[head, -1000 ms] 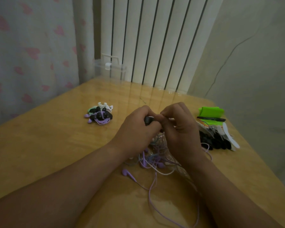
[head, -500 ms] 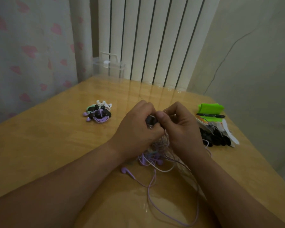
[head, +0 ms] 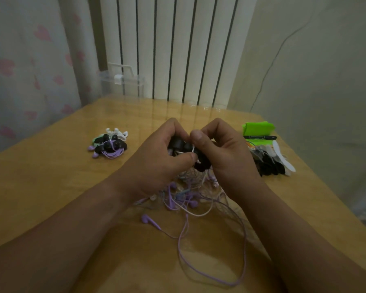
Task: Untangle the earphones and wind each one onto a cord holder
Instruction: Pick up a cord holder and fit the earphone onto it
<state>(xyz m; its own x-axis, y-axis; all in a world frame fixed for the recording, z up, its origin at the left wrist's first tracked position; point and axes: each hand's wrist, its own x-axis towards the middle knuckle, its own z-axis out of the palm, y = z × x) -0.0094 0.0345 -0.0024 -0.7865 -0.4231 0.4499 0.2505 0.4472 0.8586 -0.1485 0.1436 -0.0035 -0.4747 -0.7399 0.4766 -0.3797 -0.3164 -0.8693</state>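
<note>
Both hands meet above the middle of the table around a black cord holder [head: 200,160]. My left hand [head: 156,159] grips its left end, thumb pressed on a thin white cord that crosses it. My right hand [head: 224,155] holds its right end with curled fingers and the thumb on top. Below the hands lies a tangle of purple and white earphones [head: 184,199], with one purple earbud [head: 145,218] and a long purple loop trailing toward me. A pile of wound earphones on holders [head: 109,145] sits at the left.
Spare black and white cord holders [head: 270,163] lie at the right, beside a green packet [head: 258,129] with a black pen [head: 260,137] on it. A clear plastic box [head: 123,83] stands at the table's far edge, by the radiator. The wooden table [head: 51,187] ends close behind the right-hand pile.
The hands have lifted slightly and drawn closer together; more of the black holder shows between them, with a white cord across it. The tangle below has shifted a little.
</note>
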